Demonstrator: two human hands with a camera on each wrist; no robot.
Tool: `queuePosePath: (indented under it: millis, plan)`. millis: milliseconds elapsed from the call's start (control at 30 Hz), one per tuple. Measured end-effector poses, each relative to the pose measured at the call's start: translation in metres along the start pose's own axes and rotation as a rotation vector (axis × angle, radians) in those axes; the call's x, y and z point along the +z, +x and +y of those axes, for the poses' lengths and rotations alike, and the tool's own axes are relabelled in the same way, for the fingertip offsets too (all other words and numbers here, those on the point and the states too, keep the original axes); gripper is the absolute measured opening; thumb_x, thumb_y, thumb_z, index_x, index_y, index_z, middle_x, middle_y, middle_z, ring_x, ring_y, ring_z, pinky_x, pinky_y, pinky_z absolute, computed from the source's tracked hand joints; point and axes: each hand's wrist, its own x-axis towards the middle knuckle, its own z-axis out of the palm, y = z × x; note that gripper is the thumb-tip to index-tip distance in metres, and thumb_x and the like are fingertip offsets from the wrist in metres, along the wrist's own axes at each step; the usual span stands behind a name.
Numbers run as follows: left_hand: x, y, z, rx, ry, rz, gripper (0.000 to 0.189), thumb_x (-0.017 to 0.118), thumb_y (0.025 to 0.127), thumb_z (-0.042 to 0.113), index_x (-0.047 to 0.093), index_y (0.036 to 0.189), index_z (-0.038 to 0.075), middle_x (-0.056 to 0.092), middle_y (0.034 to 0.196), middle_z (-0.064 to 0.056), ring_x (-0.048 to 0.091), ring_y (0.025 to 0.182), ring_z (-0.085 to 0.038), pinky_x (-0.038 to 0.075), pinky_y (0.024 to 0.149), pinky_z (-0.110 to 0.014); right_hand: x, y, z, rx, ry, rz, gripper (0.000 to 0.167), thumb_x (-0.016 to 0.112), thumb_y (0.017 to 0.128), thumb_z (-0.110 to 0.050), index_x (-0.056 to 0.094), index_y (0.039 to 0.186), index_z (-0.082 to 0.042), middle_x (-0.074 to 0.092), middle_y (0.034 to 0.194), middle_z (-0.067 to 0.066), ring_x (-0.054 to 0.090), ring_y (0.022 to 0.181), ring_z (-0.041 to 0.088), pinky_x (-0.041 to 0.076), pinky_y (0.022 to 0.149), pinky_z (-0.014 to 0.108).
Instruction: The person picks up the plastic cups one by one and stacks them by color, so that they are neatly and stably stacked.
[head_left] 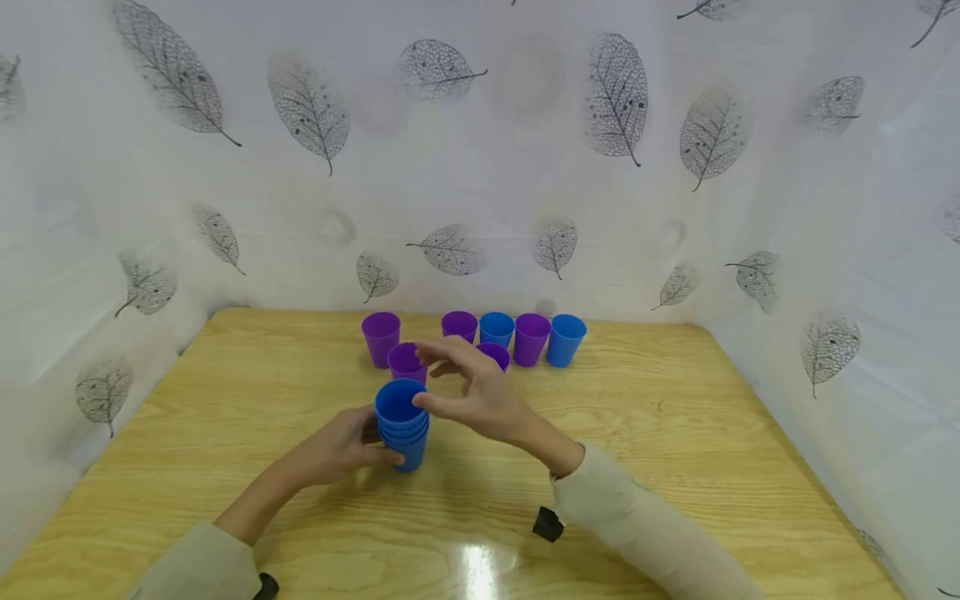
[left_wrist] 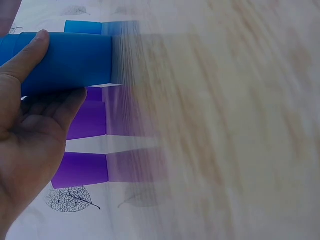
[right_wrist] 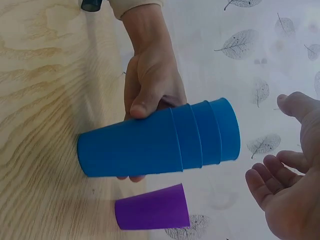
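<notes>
A stack of nested blue cups (head_left: 405, 446) stands upright on the table, its open top facing up. My left hand (head_left: 341, 446) grips the stack low on its left side. In the left wrist view the thumb lies along the lowest blue cup (left_wrist: 75, 57) while the other fingers pass around its far side. Just to the right of the rim, my right hand (head_left: 480, 392) hovers with fingers spread and nothing in them. The right wrist view shows several stepped rims on the blue stack (right_wrist: 150, 145) and a gap between it and the right hand (right_wrist: 295, 170).
Behind the stack stand single cups: a purple cup (head_left: 381, 340) at left, another purple cup (head_left: 407, 360) nearer, then purple (head_left: 532, 340) and blue cups (head_left: 566, 342) in a row toward the right. My right hand partly covers some. A leaf-patterned cloth (head_left: 465, 183) surrounds the wooden table (head_left: 637, 433).
</notes>
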Motion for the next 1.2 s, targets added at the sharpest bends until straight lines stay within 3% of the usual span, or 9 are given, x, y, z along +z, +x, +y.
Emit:
queuePosePath:
  millis: [133,300,467,767,933,1200]
  plan:
    - [0.000,0.000,0.000,0.006,0.004,0.010,0.061,0.078,0.093,0.011,0.048,0.140,-0.012,0.063,0.133,-0.026,0.060,0.125,-0.044,0.052,0.106,-0.045,-0.010,-0.005,0.002,0.035,-0.023,0.024,0.054,0.078,0.088,0.004,0.058,0.138,0.005,0.064,0.129,0.018,0.064,0.116,0.029,0.058,0.097,0.037]
    - [0.001,-0.001,-0.002,0.004,0.012,0.025,0.060,0.080,0.092,0.011,0.051,0.139,-0.012,0.064,0.130,-0.024,0.062,0.124,-0.043,0.053,0.105,-0.045,-0.024,-0.012,0.004,0.108,0.011,0.046,0.049,0.076,0.091,0.002,0.060,0.137,0.004,0.066,0.127,0.015,0.064,0.116,0.024,0.057,0.099,0.049]
    - [0.001,-0.001,-0.002,-0.012,0.013,0.025,0.061,0.080,0.092,0.012,0.050,0.139,-0.011,0.064,0.131,-0.024,0.061,0.124,-0.043,0.053,0.105,-0.043,-0.040,-0.019,0.010,0.156,0.026,0.067,0.048,0.074,0.091,0.004,0.060,0.137,0.005,0.065,0.126,0.018,0.063,0.117,0.036,0.054,0.099,0.059]
    - [0.001,0.000,-0.003,-0.005,0.006,0.023,0.060,0.080,0.092,0.011,0.050,0.139,-0.012,0.063,0.132,-0.024,0.060,0.125,-0.043,0.053,0.105,-0.043,-0.073,-0.032,0.018,0.250,-0.016,0.132,0.046,0.073,0.094,0.002,0.060,0.137,0.005,0.066,0.127,0.020,0.062,0.116,0.049,0.056,0.100,0.042]
    - [0.001,0.001,-0.002,-0.017,0.019,0.017,0.060,0.079,0.093,0.012,0.049,0.141,-0.010,0.062,0.133,-0.024,0.060,0.126,-0.043,0.052,0.106,-0.044,-0.093,-0.042,0.025,0.286,-0.073,0.163,0.045,0.073,0.095,0.000,0.060,0.138,0.002,0.066,0.128,0.018,0.065,0.112,0.043,0.057,0.096,0.030]
    - [0.000,0.000,0.000,-0.045,0.034,0.017,0.062,0.080,0.093,0.014,0.049,0.142,-0.009,0.062,0.135,-0.024,0.059,0.128,-0.044,0.051,0.107,-0.048,-0.124,-0.063,0.037,0.359,-0.155,0.216,0.046,0.071,0.098,-0.006,0.058,0.142,0.000,0.064,0.132,0.019,0.063,0.116,0.032,0.055,0.094,0.022]
